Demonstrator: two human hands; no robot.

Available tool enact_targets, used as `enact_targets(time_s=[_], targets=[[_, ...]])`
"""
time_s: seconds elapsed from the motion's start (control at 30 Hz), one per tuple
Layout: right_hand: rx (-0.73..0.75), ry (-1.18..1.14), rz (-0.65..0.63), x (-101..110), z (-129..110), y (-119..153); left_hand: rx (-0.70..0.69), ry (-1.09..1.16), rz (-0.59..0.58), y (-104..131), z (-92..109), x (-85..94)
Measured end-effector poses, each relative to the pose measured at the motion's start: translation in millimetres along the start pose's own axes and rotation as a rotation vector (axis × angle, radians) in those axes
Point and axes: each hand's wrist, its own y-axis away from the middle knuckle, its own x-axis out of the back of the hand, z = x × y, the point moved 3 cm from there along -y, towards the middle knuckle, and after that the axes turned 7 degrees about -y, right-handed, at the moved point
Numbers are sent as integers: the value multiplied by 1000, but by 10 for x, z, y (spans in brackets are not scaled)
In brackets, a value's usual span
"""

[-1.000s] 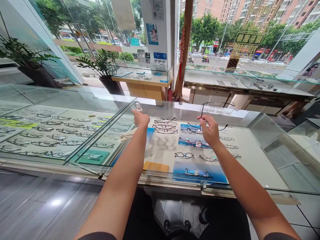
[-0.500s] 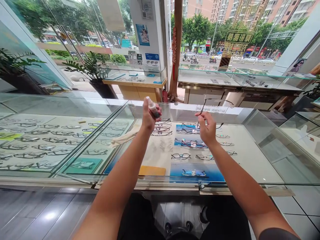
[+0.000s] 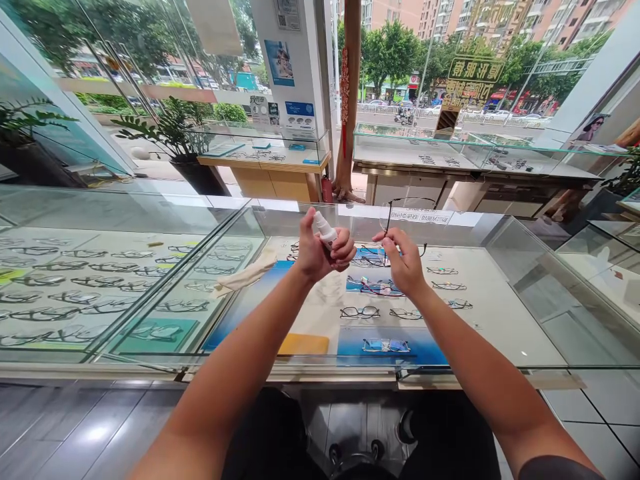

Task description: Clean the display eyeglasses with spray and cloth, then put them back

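A small white spray bottle (image 3: 326, 231) is gripped in my left hand (image 3: 320, 250), tilted with its nozzle up and the fingers wrapped round it. To its right, my right hand (image 3: 404, 261) pinches a pair of thin dark-framed glasses (image 3: 389, 219) by the frame, the lens side raised. Both hands are above the glass display counter (image 3: 510, 293). Beneath them lie more glasses (image 3: 360, 312) in rows, some on blue cards (image 3: 345, 340). Left of my left hand, a pale cloth (image 3: 245, 277) rests across the glass edge.
A yellow cloth (image 3: 303, 345) lies near the counter's front edge. The left case holds several rows of glasses (image 3: 60, 265). Beyond the counter stand another glass case (image 3: 415, 153), a wooden post (image 3: 350, 93) and a potted plant (image 3: 193, 160).
My left hand has moved right and slightly down with the spray bottle, now nearer the glasses. My right hand has shifted a little left, still holding them.
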Motion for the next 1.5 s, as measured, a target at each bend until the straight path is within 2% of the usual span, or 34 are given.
enact_targets(time_s=[0.2, 0.37, 0.6, 0.9, 1.23, 1.5], targets=[[-132, -199, -153, -78, 28, 36, -108, -183, 197, -55, -149, -54], [-227, -376, -211, -127, 30, 47, -106, -359, 213, -80, -226, -49], [-267, -451, -240, -149, 9, 31, -59, -405, 218, -98, -269, -27], [-270, -469, -220, -145, 6, 29, -84, -408, 174, -82, -261, -44], [-308, -522, -11, -16, 156, -80, -71, -635, 81, -59, -302, -120], [-341, -574, -3, -16, 179, -78, -45, -677, 45, -38, -320, -160]])
